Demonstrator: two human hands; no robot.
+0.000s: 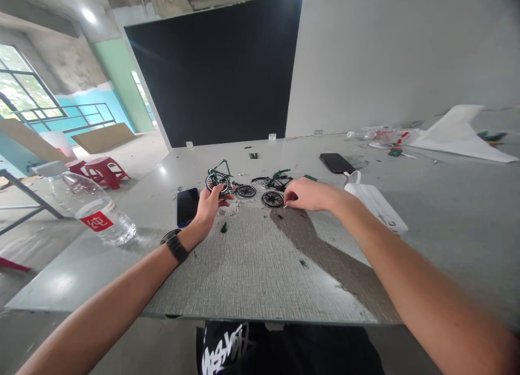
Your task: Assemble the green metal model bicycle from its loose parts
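Bike [219, 175] in left hand's [208, 206] fingers, lower part hidden; right hand [307, 194] pinches pale bit [285, 206], mostly hidden, near wheel [272, 199].

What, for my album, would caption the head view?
Left hand holds a partly built model bicycle, right hand beside a spoked wheel on a table.

We seem to be in a bare room of an unfinished or worn building, put to use as a makeshift workspace: raw concrete shows on the ceiling [36, 12], paint stops partway up the blue wall [91, 105], and plastic stools [104, 170] stand beyond our broad grey worktable [252, 266]
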